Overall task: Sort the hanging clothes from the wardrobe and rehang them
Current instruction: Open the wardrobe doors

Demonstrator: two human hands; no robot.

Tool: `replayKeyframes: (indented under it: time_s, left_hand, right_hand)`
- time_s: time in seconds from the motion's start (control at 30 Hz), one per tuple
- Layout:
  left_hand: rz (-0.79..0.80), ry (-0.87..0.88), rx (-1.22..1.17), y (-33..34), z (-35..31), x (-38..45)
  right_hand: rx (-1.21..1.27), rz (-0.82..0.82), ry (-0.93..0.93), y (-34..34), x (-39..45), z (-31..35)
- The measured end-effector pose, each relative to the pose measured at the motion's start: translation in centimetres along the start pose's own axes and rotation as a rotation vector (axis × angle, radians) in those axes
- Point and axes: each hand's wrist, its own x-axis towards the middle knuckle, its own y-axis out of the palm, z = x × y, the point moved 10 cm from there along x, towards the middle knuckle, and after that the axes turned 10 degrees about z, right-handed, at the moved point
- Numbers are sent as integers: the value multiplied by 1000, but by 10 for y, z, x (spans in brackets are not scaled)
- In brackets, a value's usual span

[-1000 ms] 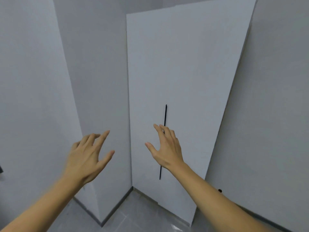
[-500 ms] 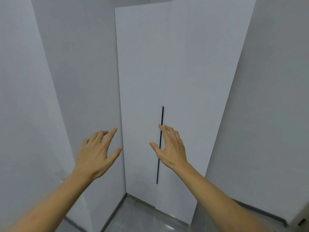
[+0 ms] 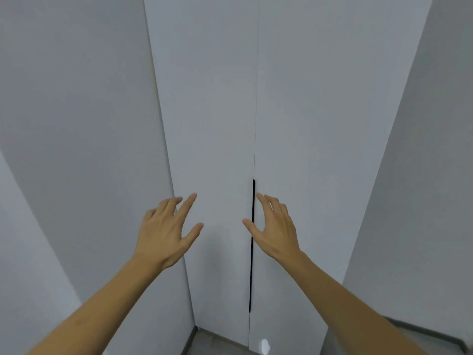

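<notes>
head | we see left hand (image 3: 166, 231) and right hand (image 3: 275, 226) both released, grasping nothing | wardrobe (image 3: 307, 124) doors closed; handle (image 3: 252, 252) just behind right grip; clothes hidden inside | risk: our fingers may slip off the thin handle; door stays closed

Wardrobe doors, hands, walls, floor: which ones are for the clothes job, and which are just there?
For the job: wardrobe doors, shut; black handle; left hand and right hand, both open, holding nothing.
Just there: side walls; floor.
</notes>
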Motion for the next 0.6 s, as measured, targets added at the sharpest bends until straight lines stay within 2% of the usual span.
replayKeyframes:
  time_s: [0.37,0.6]
  left_hand:
    - [-54,216,-62,35,-30,137]
    - [-97,400,-137,56,-42,218]
  right_hand:
    - [18,0,90,35,60,-28]
    - [95,-52,260,55,105,-42]
